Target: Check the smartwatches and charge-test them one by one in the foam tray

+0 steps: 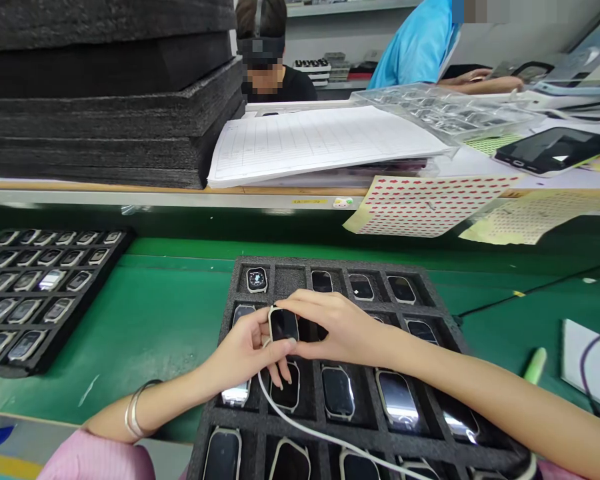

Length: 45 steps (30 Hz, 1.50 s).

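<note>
A smartwatch [285, 325] with a dark screen and pale frame is raised over the black foam tray [253, 417], face towards me. My left hand [247, 347] grips it from the left, thumb along its lower edge. From the right, the fingers of my right hand [330, 323] pinch its top and lower right corner. A white cable [300, 421] runs from under my left fingers across the tray to the lower right; its end is hidden behind the watch. Other watches lie in the tray's compartments, one with a lit watch face [257, 280]. One back-row compartment [289, 280] holds no watch.
A second tray [100, 277] full of watches lies left on the green mat [155, 300]. Stacked black foam [95, 120], papers [320, 143] and a phone [555, 150] occupy the shelf ahead. A green pen-like object [535, 365] lies right. Two people sit beyond.
</note>
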Tool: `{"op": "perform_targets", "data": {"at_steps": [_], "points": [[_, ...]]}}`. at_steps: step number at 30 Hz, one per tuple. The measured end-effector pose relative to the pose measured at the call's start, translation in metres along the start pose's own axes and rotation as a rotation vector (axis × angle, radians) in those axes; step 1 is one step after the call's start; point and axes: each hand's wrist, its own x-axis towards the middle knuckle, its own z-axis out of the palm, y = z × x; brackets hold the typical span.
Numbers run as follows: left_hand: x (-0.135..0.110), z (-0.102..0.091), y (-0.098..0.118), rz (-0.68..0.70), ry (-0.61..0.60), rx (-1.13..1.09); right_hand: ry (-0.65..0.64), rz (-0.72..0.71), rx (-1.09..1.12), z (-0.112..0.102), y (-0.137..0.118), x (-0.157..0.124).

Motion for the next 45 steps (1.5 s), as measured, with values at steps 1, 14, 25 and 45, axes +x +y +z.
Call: {"op": "perform_targets", "data": {"at_steps": [1, 14, 25, 45], "points": [[0.000, 0.000, 0.000, -0.003, 0.004, -0.002, -0.018, 0.006, -0.007, -0.002, 0.000, 0.001], [-0.001, -0.005, 0.003, -0.063, 0.007, 0.025, 0.073, -0.061, -0.127, 0.005, 0.000, -0.001], [-0.003, -0.007, 0.001, -0.067, -0.031, 0.034, 0.094, -0.054, -0.119, 0.009, -0.003, -0.003], [-0.006, -0.005, -0.004, -0.019, -0.028, 0.297, 0.095, -0.104, -0.313, 0.011, -0.006, -0.007]]}}
